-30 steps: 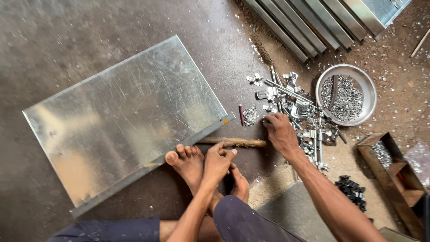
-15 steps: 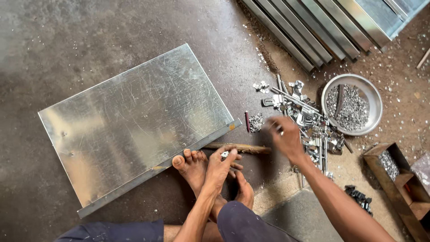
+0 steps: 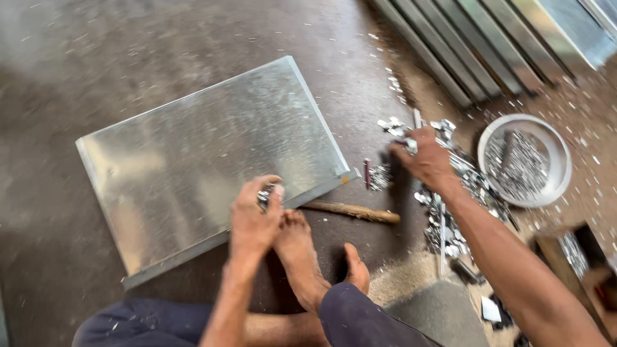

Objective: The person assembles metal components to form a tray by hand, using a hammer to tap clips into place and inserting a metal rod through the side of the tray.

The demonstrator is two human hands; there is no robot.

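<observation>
Fingers [image 3: 273, 193] of the left hand [image 3: 254, 222] pinched on a small shiny metal piece [image 3: 263, 195], pressed at the near long edge of the galvanised sheet panel [image 3: 205, 160], just above a bare foot [image 3: 299, 250] planted on the floor [image 3: 96, 51]. Toward 3 o'clock from that hand, a wooden handle [image 3: 350, 211] lying flat, touching nothing held. Farther out at 2 o'clock, the right hand [image 3: 424, 157] curled down over a heap of small metal fittings [image 3: 459, 193]; closed on one or merely raking, cannot tell. Beyond at 2 o'clock, a round metal bowl [image 3: 524, 160] holding more bits, and stacked metal channels [image 3: 475, 45] at the far edge. Likely handling, as judgement: piece light, hard, slippery, sharp-cornered, best nipped by its flat faces; panel stiff but thin and springy, edges keen, best gripped along the folded rim rather than the bare face.
</observation>
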